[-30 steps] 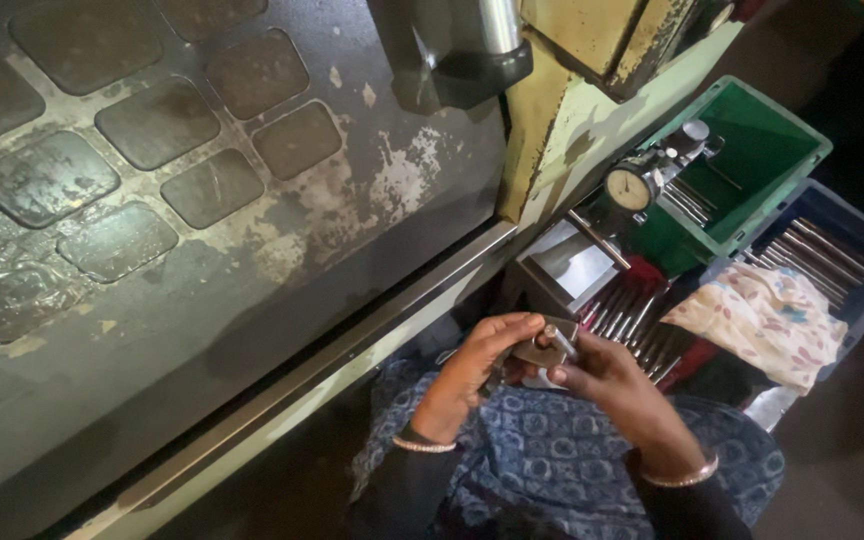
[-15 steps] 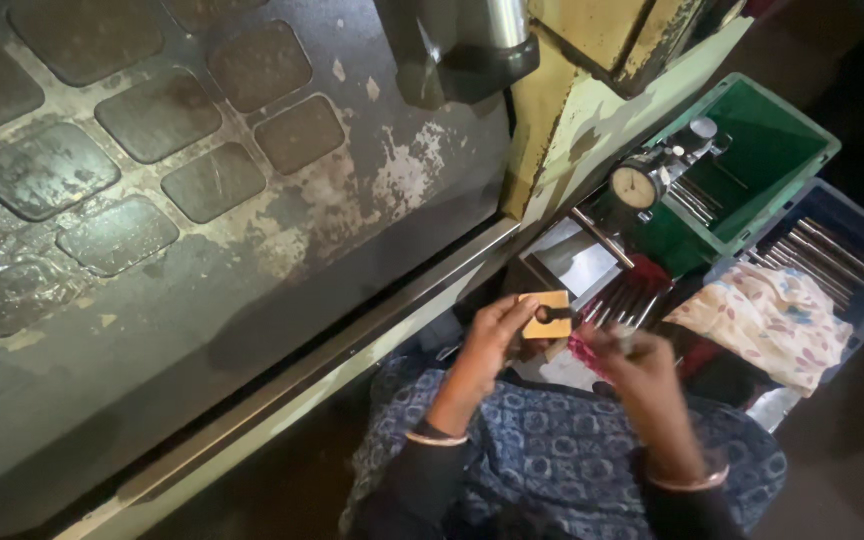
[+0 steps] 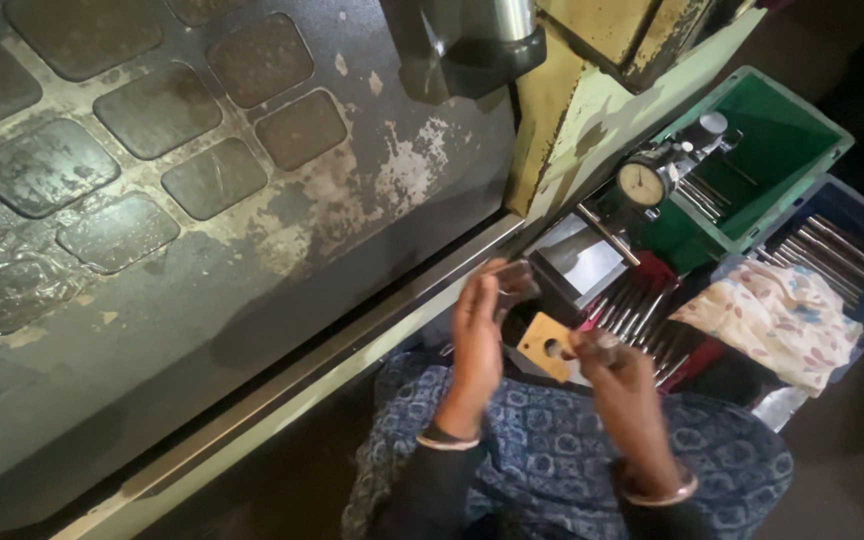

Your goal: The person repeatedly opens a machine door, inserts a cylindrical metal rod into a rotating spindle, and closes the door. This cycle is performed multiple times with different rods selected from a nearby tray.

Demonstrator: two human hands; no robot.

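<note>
Right hand (image 3: 617, 365) pinches one corner of a small tan plate with a round hole (image 3: 546, 345), held over my lap; left hand (image 3: 480, 325) looks curled around something dark, can't tell what; plate seems light, stiff, thin, so edges are probably the safest grip.

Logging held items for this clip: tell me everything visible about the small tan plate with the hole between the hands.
The tan plate is a small, flat, roughly square piece with one round hole through it, orange-tan and matte; its material cannot be told. It is tilted, one corner pointing down, held in the air above the patterned blue cloth. The right hand pinches its right edge. The left hand is raised beside it, apparently not touching.
</note>
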